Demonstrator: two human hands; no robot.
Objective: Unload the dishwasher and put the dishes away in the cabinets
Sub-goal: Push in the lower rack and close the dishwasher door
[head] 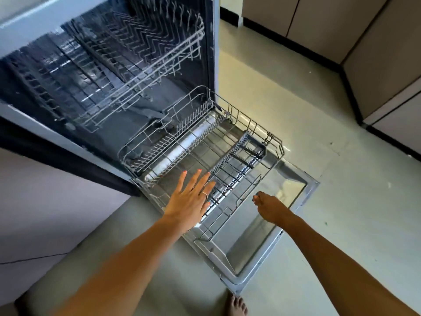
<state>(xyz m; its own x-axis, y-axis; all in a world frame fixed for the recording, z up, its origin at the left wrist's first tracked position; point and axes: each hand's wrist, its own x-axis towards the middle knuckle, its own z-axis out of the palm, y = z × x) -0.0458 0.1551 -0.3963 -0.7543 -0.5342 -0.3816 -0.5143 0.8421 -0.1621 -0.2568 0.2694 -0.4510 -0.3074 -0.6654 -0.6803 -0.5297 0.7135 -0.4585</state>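
Open dishwasher (109,71) fills upper left. Lower rack (205,151) pulled out over dropped door (262,236), centre frame. Left hand (190,199) spread flat above rack. Right hand (268,207) fingers bunched near rack's front edge; grip unclear.

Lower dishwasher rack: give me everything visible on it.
The grey wire lower dishwasher rack is pulled out over the open door, with no dishes visible in it. Rows of upright tines line its far side; a dark slotted cutlery basket sits along its right. The left hand, fingers spread, is over its front edge; the right hand is near its front rail.
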